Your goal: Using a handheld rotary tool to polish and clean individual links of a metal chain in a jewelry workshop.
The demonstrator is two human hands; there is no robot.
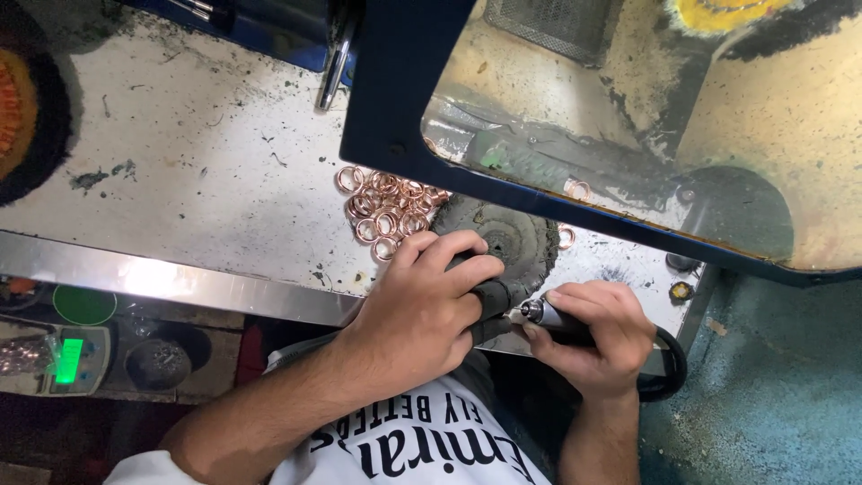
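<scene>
The right hand [597,337] grips a slim black rotary tool [557,319], its long axis lying across the bench edge, metal tip pointing left toward the left hand [426,305]. That hand's fingers curl shut around a small dark piece, touching the tip. Behind sits a fuzzy dark buffing wheel [507,238]; shiny copper rings [386,207] lie heaped on the scuffed white bench [197,162]

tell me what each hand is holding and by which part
The right hand holds a rotary handpiece by its dark body, just behind the metal tip. The left hand closes on something dark; what, cannot be told.
</scene>
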